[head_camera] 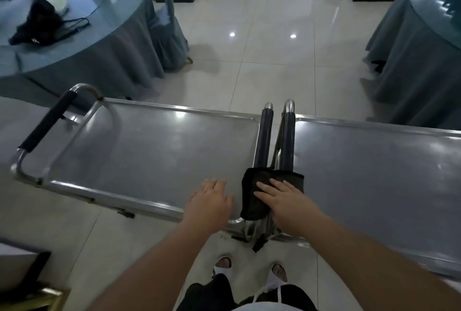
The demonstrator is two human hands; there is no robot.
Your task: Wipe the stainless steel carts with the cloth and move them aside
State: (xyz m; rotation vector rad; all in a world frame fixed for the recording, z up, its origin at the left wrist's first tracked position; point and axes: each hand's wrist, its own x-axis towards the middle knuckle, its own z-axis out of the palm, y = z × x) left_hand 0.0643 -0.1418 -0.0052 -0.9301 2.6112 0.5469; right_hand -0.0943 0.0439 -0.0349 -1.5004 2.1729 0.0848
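Across the tiled floor [262, 61], between two draped round benches [104, 43], stood two steel carts end to end. Filled most of the lower view, the left cart [154, 146] and the right cart [374, 168], with padded handles [264, 136] side by side, close or touching, at the join. Looked early in the job, as a judgement: both tops dull and smeary, no clear wiped band to be seen, neither cart yet pulled aside. Probably caught at the wiping of the handles, with both tops and the moving of both carts left to do.

Lay draped over the near ends of those two handles, a dark cloth [257, 196], one edge hanging down toward the cart frames.

Rested flat on that cloth, the right hand [282, 198], fingers [268, 187] straight and a little spread, pressing down rather than gripping; thumb hidden, so no telling whether it hooked under the cloth.

Hovered just left of the cloth, over the near right corner of the left cart, the left hand [212, 201], fingers straight and close together, holding nothing; could not tell whether the palm touched the steel or hung just above it.
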